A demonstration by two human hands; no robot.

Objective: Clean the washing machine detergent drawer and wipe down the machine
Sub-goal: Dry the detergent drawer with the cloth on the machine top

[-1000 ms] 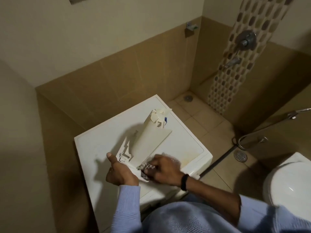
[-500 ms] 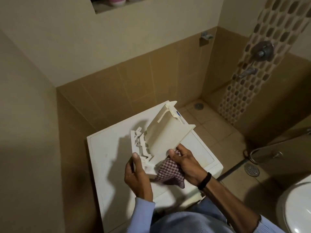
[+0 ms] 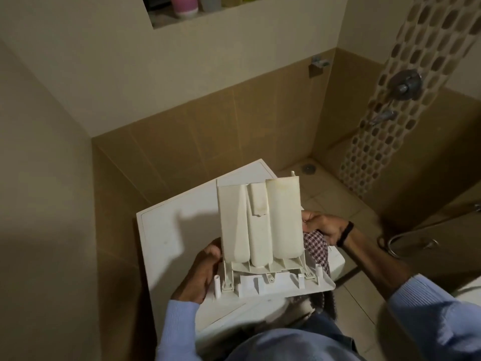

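Two grips, detergent drawer (image 3: 260, 225) underside-up | left hand (image 3: 200, 272) clasps left edge | right hand (image 3: 322, 227) clasps right edge plus checked cloth (image 3: 316, 246)

Cream drawer (image 3: 260, 225), maroon-checked cloth (image 3: 316, 247), blue sleeves (image 3: 437, 316)

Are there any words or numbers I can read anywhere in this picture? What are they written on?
None can be read.
Drawer, gripped by the left hand and beside the right hand holding the cloth: no writing shows on it.
Washing machine top: no writing shows.
Pink bottle at the top: cut off by the picture's edge, no label readable.
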